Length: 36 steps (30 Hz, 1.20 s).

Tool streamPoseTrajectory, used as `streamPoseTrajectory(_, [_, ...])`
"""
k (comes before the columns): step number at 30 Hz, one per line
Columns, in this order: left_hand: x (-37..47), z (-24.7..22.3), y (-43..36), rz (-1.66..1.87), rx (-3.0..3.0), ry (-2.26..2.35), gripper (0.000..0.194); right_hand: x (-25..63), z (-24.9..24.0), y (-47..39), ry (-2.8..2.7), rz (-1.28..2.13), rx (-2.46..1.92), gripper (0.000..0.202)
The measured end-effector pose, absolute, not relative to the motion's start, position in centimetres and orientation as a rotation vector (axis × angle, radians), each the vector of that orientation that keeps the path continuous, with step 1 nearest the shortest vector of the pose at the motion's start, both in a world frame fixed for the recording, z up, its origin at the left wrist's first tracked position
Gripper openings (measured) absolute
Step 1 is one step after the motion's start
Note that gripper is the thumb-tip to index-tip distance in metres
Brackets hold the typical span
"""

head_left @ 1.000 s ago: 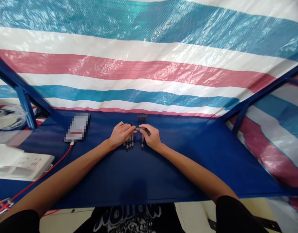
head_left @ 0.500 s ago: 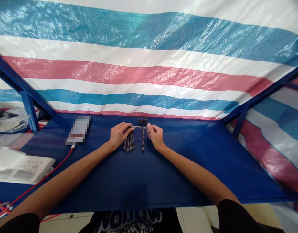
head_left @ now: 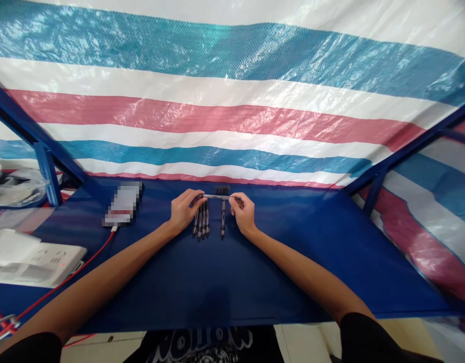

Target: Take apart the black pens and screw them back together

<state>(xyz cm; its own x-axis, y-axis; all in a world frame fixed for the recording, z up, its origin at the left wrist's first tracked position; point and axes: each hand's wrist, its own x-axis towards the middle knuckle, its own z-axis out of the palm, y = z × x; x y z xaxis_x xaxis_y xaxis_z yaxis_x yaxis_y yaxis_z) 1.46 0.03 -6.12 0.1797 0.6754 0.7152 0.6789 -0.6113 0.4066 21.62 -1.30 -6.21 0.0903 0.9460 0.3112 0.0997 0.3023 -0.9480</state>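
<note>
Blue tabletop (head_left: 300,217), and I'm using the lone pen (head_left: 223,220) lying on it as my landmark. The pen in hand (head_left: 213,196) runs crosswise just beyond the lone pen's far end; can't tell if they touch. Left hand (head_left: 185,209), to the landmark's left, pinches one end between thumb and fingers. Right hand (head_left: 243,213), to its right, has the other end in a similarly narrow pinch.

A second ago the hands were nearly together and hid most of that pen; now they're spread and its shiny middle shows. Half a second ago looks almost the same as now.

Room-wise: the pen bundle (head_left: 201,222) sits close by on the landmark's left, partly under the left fingers. Four small dark pieces (head_left: 222,189) stand just beyond it, with the striped sheet (head_left: 225,118) right behind, so it's tight back there. Lots of blue surface runs off right of the landmark to the frame bar (head_left: 402,146), and a good stretch reaches the front edge.
</note>
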Motion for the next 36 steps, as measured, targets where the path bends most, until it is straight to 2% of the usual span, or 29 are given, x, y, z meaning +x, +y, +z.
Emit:
streamPoseTrajectory(11, [1.44, -6.18, 0.11, -1.469, -2.423, -1.356, 0.027, 21.60, -6.65, -1.31, -1.398, 0.793, -1.132, 0.024])
streamPoseTrajectory(25, [1.53, -6.30, 0.20, -1.548, -2.370, -1.255, 0.020, 21.47, -6.73, -1.17, -1.267, 0.885, -0.971, 0.020])
streamPoseTrajectory(36, [1.49, -6.46, 0.33, -1.530, -2.397, -1.286, 0.022, 21.53, -6.79, -1.30, -1.300, 0.865, -0.931, 0.018])
